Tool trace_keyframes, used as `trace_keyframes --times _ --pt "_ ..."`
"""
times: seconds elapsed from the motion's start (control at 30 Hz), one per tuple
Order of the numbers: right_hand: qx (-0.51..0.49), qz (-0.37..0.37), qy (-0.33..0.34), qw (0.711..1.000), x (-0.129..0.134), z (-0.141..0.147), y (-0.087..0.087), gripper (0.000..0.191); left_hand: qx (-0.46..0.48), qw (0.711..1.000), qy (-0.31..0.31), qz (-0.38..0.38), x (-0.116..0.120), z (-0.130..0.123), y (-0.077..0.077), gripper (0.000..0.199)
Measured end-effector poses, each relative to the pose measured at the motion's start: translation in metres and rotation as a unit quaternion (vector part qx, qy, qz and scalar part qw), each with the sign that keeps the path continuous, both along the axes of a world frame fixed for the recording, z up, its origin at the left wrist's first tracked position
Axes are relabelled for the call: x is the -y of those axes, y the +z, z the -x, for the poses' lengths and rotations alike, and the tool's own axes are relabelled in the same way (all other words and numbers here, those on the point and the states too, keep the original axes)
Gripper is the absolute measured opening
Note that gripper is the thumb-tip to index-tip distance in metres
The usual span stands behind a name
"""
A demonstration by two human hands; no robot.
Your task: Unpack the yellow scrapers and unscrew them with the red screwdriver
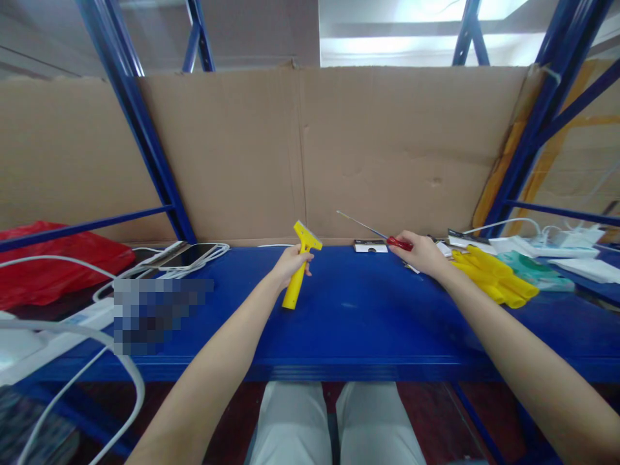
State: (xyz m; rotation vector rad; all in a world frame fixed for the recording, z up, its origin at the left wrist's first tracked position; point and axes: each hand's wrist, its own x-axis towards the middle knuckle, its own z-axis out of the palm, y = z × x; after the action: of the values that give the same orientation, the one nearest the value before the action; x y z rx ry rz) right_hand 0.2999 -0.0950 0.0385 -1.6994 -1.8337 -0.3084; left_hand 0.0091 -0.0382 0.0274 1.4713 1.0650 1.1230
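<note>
My left hand point(291, 263) is closed round a yellow scraper point(294, 290), its wide head pointing up and away from me over the blue table point(349, 323). In my right hand point(422, 253) is a screwdriver with a red handle point(400, 243); its long thin metal shaft slants up to the left. Behind the screwdriver lies a small black-and-white box point(371, 246). Just right of my right hand are yellow gloves point(494, 274). The tools are apart from each other.
Cardboard panels point(232, 155) stand along the table's back, between blue posts point(140, 123). At left lie a red bag point(58, 265), white cables point(130, 374) and a phone-like device point(188, 256). A green packet point(535, 271) and a white power strip point(557, 245) sit at right.
</note>
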Motion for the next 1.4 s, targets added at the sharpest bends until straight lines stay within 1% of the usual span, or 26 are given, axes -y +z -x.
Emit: trace_keyframes --times 0.07,0.1,0.13,0.2,0.27,0.43,0.7,0.87,1.13,1.27,1.33,1.4 --pt "-0.038 -0.044 0.048 0.997 -0.006 0.006 -0.007 0.025 -0.028 1.0 0.005 0.012 0.001 0.002 0.0 0.014" --pt "-0.048 -0.053 0.071 0.995 -0.007 0.009 -0.013 0.026 -0.044 0.999 0.006 0.021 0.002 0.003 0.0 0.013" --pt "-0.055 -0.052 0.097 0.992 -0.006 0.012 -0.019 0.026 -0.058 0.998 0.007 0.029 0.004 0.003 0.001 0.013" --pt "-0.057 -0.027 0.148 0.987 -0.002 0.015 -0.029 0.027 -0.075 0.996 0.007 0.038 0.008 0.004 0.003 0.012" --pt "-0.043 0.0 0.174 0.984 0.003 0.017 -0.035 0.026 -0.077 0.996 0.005 0.045 0.011 0.003 0.004 0.012" --pt "0.003 0.021 0.161 0.987 0.01 0.018 -0.034 0.023 -0.056 0.997 0.002 0.061 0.013 0.002 0.005 0.015" --pt "0.025 0.024 0.141 0.989 0.01 0.014 -0.033 0.022 -0.052 0.997 0.008 0.055 0.012 0.003 0.005 0.015" --pt "0.032 0.027 0.143 0.989 0.01 0.013 -0.034 0.022 -0.052 0.997 0.008 0.048 0.014 0.002 0.006 0.014" --pt "0.031 0.028 0.142 0.989 0.011 0.015 -0.033 0.022 -0.075 0.996 0.008 0.041 0.015 0.002 0.005 0.014" --pt "0.037 0.042 0.142 0.988 0.012 0.016 -0.032 0.023 -0.105 0.994 0.015 0.02 0.015 0.001 0.003 0.013" --pt "0.055 0.051 0.128 0.989 0.014 0.019 -0.032 0.023 -0.127 0.992 0.019 0.012 0.015 0.001 0.002 0.013" --pt "0.088 0.053 0.099 0.99 0.017 0.023 -0.031 0.025 -0.138 0.99 0.02 0.007 0.015 0.002 0.002 0.013"
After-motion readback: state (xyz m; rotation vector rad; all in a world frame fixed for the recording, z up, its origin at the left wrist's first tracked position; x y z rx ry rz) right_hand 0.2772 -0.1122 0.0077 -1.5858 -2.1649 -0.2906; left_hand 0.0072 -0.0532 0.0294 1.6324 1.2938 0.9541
